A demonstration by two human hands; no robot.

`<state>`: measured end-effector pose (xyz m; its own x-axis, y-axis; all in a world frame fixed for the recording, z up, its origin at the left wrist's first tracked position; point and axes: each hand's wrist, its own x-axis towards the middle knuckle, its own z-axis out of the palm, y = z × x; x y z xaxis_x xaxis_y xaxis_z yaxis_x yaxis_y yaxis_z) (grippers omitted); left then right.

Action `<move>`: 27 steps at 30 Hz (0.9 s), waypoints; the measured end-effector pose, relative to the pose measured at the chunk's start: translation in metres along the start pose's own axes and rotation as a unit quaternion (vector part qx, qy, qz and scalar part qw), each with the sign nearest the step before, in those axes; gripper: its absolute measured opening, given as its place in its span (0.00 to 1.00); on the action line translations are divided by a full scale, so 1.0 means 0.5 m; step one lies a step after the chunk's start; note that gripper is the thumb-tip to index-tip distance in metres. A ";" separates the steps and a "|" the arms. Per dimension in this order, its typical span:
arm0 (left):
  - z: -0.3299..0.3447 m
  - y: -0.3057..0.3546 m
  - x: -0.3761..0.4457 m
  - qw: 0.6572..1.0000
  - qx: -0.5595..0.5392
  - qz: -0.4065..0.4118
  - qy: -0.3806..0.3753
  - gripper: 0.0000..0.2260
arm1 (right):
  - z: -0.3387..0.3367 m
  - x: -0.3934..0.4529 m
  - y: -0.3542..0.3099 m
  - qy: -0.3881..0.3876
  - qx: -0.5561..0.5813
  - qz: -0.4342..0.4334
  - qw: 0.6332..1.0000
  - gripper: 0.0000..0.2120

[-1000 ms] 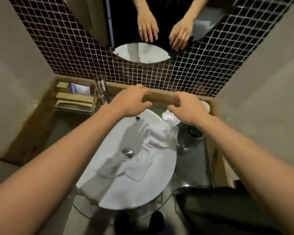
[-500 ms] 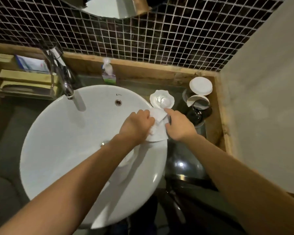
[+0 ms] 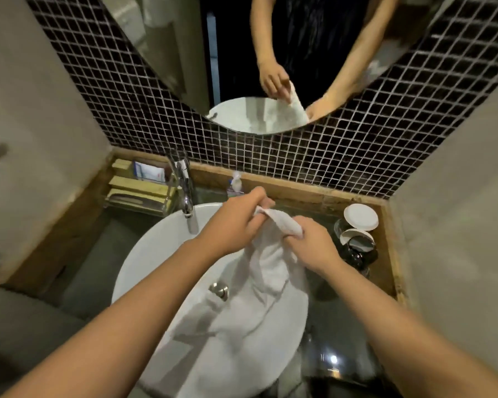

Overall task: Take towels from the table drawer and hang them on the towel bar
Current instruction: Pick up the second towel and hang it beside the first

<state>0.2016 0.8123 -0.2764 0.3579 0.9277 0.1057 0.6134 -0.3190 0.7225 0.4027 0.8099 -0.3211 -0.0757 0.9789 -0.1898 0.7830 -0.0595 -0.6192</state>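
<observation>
A white towel (image 3: 266, 262) hangs from both my hands above the round white basin (image 3: 156, 254). My left hand (image 3: 233, 222) pinches one upper corner of the towel. My right hand (image 3: 311, 245) grips the edge beside it, a short stretch of cloth taut between the two. The rest of the towel droops down into the basin and lies across its right half. No towel bar and no drawer are in view.
A chrome tap (image 3: 184, 196) stands at the basin's back left, with a rack of boxes (image 3: 140, 188) beyond it. Dark glasses with white lids (image 3: 360, 228) stand at the right of the wood-edged counter (image 3: 299, 193). A mirror (image 3: 270, 53) hangs on the tiled wall.
Both hands took hold of the towel lying in the basin and lifted its top edge upward; the view tilted back up toward the mirror.
</observation>
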 end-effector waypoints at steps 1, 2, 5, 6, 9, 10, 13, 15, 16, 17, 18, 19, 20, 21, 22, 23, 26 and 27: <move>-0.032 0.015 -0.007 1.000 0.000 -0.002 0.014 0.11 | -0.008 0.002 -0.032 0.000 -0.007 -0.014 1.000 0.06; -0.064 0.030 -0.014 0.999 0.003 -0.005 0.032 0.10 | -0.017 0.003 -0.064 -0.002 -0.005 -0.027 1.000 0.03; -0.162 0.072 -0.039 0.995 0.028 -0.025 0.090 0.05 | -0.059 0.002 -0.161 0.000 0.001 -0.068 0.998 0.07; -0.195 0.086 -0.050 0.993 0.050 -0.028 0.102 0.04 | -0.078 0.002 -0.192 0.006 -0.003 -0.086 0.996 0.07; -0.296 0.122 -0.091 0.978 0.169 -0.039 0.112 0.02 | -0.144 -0.001 -0.278 0.030 -0.013 -0.144 0.989 0.11; -0.329 0.129 -0.106 0.965 0.230 -0.043 0.119 0.02 | -0.166 -0.003 -0.305 0.038 -0.015 -0.166 0.985 0.12; -0.417 0.149 -0.150 0.922 0.342 -0.064 0.168 0.05 | -0.227 -0.015 -0.391 0.050 -0.042 -0.220 0.973 0.15; -0.469 0.164 -0.179 0.917 0.345 -0.078 0.184 0.05 | -0.259 -0.026 -0.449 0.055 -0.065 -0.247 0.965 0.15; -0.493 0.172 -0.194 0.917 0.343 -0.087 0.182 0.04 | -0.273 -0.031 -0.478 0.061 -0.076 -0.265 0.959 0.16; -0.517 0.180 -0.208 0.914 0.349 -0.099 0.179 0.03 | -0.285 -0.036 -0.504 0.066 -0.088 -0.280 0.954 0.16; -0.541 0.188 -0.221 0.909 0.362 -0.109 0.177 0.04 | -0.296 -0.041 -0.530 0.072 -0.104 -0.290 0.949 0.16; -0.563 0.197 -0.235 0.900 0.380 -0.120 0.175 0.05 | -0.305 -0.045 -0.551 0.078 -0.120 -0.297 0.944 0.16; -0.584 0.205 -0.246 0.892 0.396 -0.128 0.178 0.05 | -0.315 -0.050 -0.571 0.089 -0.136 -0.301 0.940 0.15; -0.605 0.211 -0.257 0.882 0.412 -0.133 0.187 0.05 | -0.324 -0.053 -0.588 0.104 -0.152 -0.307 0.934 0.15; -0.625 0.217 -0.267 0.871 0.426 -0.133 0.206 0.04 | -0.334 -0.055 -0.603 0.123 -0.167 -0.313 0.927 0.14; -0.645 0.225 -0.277 0.858 0.441 -0.128 0.230 0.02 | -0.342 -0.058 -0.618 0.145 -0.177 -0.318 0.920 0.14; -0.702 0.248 -0.305 0.813 0.472 -0.102 0.326 0.05 | -0.363 -0.055 -0.654 0.196 -0.150 -0.329 0.912 0.12; -0.721 0.253 -0.310 0.800 0.471 -0.095 0.358 0.05 | -0.369 -0.051 -0.665 0.208 -0.128 -0.331 0.911 0.13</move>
<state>-0.0300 0.6977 0.0448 -0.0934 0.7421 0.6637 0.9883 0.1500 -0.0287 0.2584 0.8406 0.0301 -0.3850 0.7761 0.4995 0.7728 0.5670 -0.2853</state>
